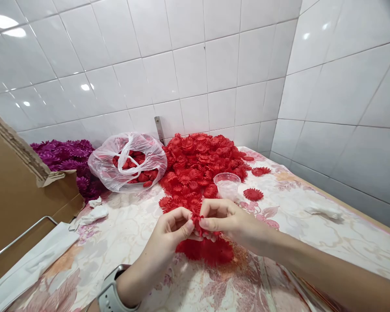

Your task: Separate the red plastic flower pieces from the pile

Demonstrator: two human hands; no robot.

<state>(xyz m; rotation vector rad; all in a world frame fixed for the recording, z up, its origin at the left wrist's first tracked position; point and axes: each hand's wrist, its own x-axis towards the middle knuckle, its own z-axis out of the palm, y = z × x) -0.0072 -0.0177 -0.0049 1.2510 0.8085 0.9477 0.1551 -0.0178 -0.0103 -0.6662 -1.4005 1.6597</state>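
Observation:
Between both hands is a small red fabric flower piece (pixel 197 222), bunched up and partly hidden by fingers. My left hand (pixel 175 227) pinches its left side with thumb and forefinger. From the right, my right hand (pixel 225 219) pinches the same piece, thumb against forefinger. Under the hands, flat red petal pieces (pixel 211 251) lie on the table. Just beyond them rises a large heap of red petal pieces (pixel 198 160). A clear plastic cup (pixel 227 186) with whitish contents stands beside the heap, close to my right hand.
At the left are a cardboard box (pixel 16 186), a purple petal heap (pixel 68 158) and a plastic bag (pixel 104 169) holding red pieces. Crumpled white tissue (pixel 94 214) lies near the box. A floral tablecloth (pixel 299 242) covers the table, and a tiled wall (pixel 188 73) bounds the back.

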